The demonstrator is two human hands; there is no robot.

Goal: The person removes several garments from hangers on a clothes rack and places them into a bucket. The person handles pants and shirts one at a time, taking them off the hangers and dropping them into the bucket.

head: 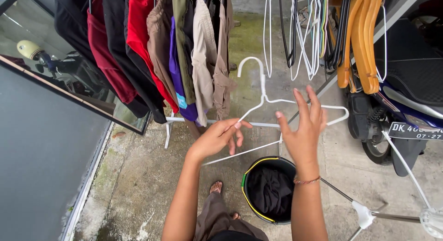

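Two bare hands meet at mid-frame on a thin white wire hanger (277,102) — the left hand (221,137) pinches its lower left arm, the right hand (302,125) is spread wide, fingers touching its right side. Below sits a black round bucket (249,176) holding dark cloth (270,190).

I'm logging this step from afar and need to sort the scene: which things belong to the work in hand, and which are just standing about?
In hand:
left hand gripping a white wire hanger
right hand open beside it
black bucket of dark laundry below

Standing about:
hung clothes on the rack
spare hangers, white, black and orange
parked motorbike
window at left
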